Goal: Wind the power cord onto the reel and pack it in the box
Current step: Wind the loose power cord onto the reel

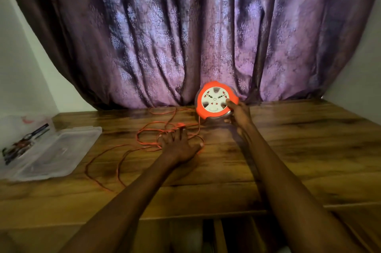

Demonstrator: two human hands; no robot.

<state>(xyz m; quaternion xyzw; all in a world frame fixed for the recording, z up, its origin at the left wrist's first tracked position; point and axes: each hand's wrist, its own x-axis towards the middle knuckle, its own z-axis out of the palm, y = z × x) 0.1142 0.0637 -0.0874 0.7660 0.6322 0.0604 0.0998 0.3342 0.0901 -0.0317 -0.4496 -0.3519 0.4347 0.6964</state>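
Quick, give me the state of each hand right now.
Left hand: open, fingers spread flat on the loose orange cord.
Right hand: fingers curled round the edge of the reel, holding it tilted up on the table.

Glossy plastic reel; wood-grain table, slight sheen; patterned cloth curtain.

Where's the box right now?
In the head view the clear plastic box sits open at the table's left edge, left of the loose orange cord, away from both hands.
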